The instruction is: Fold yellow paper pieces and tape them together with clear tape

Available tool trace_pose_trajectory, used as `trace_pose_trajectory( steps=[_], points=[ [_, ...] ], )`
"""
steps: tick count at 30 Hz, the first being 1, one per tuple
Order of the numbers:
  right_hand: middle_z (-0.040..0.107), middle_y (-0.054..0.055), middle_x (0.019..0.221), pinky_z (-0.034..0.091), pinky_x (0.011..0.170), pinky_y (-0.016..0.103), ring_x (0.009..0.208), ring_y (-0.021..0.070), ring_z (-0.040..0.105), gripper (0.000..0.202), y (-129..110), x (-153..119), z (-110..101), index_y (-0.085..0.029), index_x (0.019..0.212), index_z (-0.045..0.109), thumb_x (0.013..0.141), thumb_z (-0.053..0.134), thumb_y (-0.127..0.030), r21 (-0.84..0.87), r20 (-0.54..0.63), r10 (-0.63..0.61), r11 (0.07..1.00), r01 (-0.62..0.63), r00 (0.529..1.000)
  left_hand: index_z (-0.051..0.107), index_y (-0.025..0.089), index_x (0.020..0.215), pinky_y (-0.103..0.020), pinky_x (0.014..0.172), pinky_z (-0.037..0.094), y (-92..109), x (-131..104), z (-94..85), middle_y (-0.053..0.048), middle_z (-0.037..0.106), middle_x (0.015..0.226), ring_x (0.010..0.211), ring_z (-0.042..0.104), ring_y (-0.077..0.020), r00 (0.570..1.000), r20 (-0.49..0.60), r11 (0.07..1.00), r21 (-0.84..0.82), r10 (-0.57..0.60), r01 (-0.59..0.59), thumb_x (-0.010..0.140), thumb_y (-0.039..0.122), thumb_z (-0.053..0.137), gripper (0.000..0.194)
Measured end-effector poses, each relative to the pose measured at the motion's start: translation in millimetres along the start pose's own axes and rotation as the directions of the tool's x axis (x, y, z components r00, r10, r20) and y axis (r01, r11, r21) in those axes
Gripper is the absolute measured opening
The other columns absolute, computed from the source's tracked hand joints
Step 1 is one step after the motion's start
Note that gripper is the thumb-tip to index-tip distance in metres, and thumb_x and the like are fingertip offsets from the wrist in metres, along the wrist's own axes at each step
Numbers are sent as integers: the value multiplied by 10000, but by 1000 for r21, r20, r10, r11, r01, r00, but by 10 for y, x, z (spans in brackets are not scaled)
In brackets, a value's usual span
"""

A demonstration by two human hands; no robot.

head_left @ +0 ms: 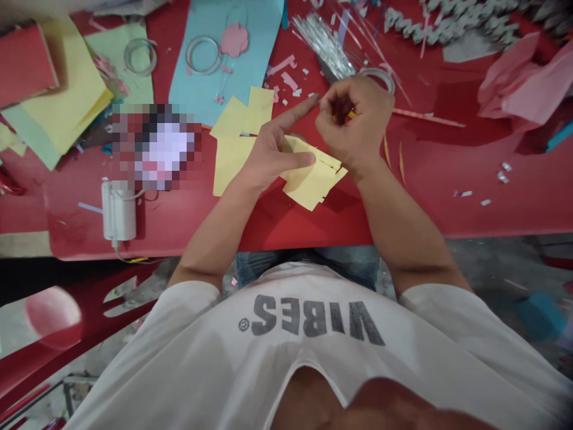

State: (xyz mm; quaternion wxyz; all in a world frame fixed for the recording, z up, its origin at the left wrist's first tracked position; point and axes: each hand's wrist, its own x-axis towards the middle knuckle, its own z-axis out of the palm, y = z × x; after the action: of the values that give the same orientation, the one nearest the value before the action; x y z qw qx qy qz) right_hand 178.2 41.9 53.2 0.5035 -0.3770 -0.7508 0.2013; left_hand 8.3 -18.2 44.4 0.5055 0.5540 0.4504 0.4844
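My left hand (275,149) grips a cut piece of yellow paper (308,179), the thumb flat on top and the index finger stretched out. The paper has notched slits along its right side. My right hand (356,119) is closed in a pinch close to the left index fingertip. What its fingertips hold, if anything, is too small to make out. A bit of yellow shows inside the curled fingers. Further yellow paper pieces (230,158) lie beneath and beyond my left hand. A thin reddish stick (430,117) extends to the right, behind my right wrist.
On the red table (447,197) lie a blue sheet (192,95) with a tape roll (203,55) and pink flower cutout (234,39), silver strips (324,45), pink crepe paper (528,77) and scattered scraps. A white power bank (119,212) with a cable sits left, beside a blurred-out object.
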Motion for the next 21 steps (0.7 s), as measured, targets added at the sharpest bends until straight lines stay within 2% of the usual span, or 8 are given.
trace_pose_trajectory(
  steps=[2, 4, 8, 12, 14, 17, 19, 21],
  points=[
    [597, -28, 734, 402, 626, 338, 631, 160, 498, 135, 34, 25, 13, -257, 805, 620, 814, 643, -124, 104, -9, 15, 994, -14, 1000, 543, 267, 1463, -358, 756, 613, 26, -16, 3, 16, 666, 773, 859, 738, -247, 999, 0, 997, -56, -46, 46, 690, 249, 850, 833],
    [599, -34, 690, 364, 565, 313, 593, 134, 480, 104, 87, 45, 40, -229, 787, 658, 811, 619, -135, 172, -21, 21, 985, -17, 1000, 574, 264, 1426, -326, 695, 594, 47, -22, -11, 35, 622, 694, 767, 719, -217, 998, 6, 995, -78, -61, 61, 686, 259, 843, 788],
    [565, -57, 608, 308, 474, 293, 505, 107, 426, 71, 256, 74, 105, -227, 739, 672, 794, 713, -246, 324, 33, 106, 939, -111, 994, 656, 231, 1302, -346, 726, 586, 70, -16, -94, 14, 608, 674, 781, 714, -232, 996, -13, 992, -91, -84, 82, 666, 295, 833, 663],
    [532, -69, 627, 292, 411, 297, 443, 103, 392, 231, 387, 106, 125, -253, 821, 646, 848, 731, -466, 442, 81, 202, 870, -217, 976, 657, 239, 1255, -340, 688, 560, 52, 2, -181, 10, 613, 711, 742, 708, -219, 995, -59, 992, -102, -84, 77, 680, 418, 823, 625],
    [537, -65, 659, 312, 427, 296, 463, 103, 401, 168, 375, 115, 105, -258, 848, 634, 884, 681, -414, 406, 50, 183, 894, -188, 982, 641, 265, 1278, -325, 647, 536, 36, 14, -204, 22, 600, 708, 711, 700, -206, 994, -74, 991, -112, -77, 68, 668, 489, 828, 677],
    [612, -28, 787, 435, 587, 297, 647, 126, 509, 32, 266, 94, 48, -255, 909, 654, 909, 622, -257, 186, -43, 37, 982, -29, 998, 627, 286, 1321, -331, 634, 522, 31, 25, -213, 25, 596, 709, 738, 708, -217, 995, -71, 992, -111, -67, 59, 640, 545, 841, 759],
    [635, -5, 846, 489, 688, 316, 716, 147, 540, 68, 176, 59, 5, -254, 974, 667, 941, 608, -264, 61, 4, -76, 995, 76, 997, 615, 293, 1351, -350, 660, 530, 44, 21, -210, 27, 606, 700, 782, 708, -226, 996, -49, 992, -108, -69, 64, 652, 549, 844, 778],
    [646, 10, 902, 518, 717, 348, 725, 172, 563, 114, 101, 23, -34, -267, 1027, 671, 960, 598, -325, -3, 67, -129, 992, 130, 989, 609, 309, 1368, -354, 666, 531, 56, 11, -206, 36, 627, 696, 760, 677, -199, 998, -19, 991, -121, -67, 65, 674, 540, 853, 771]
  ],
)
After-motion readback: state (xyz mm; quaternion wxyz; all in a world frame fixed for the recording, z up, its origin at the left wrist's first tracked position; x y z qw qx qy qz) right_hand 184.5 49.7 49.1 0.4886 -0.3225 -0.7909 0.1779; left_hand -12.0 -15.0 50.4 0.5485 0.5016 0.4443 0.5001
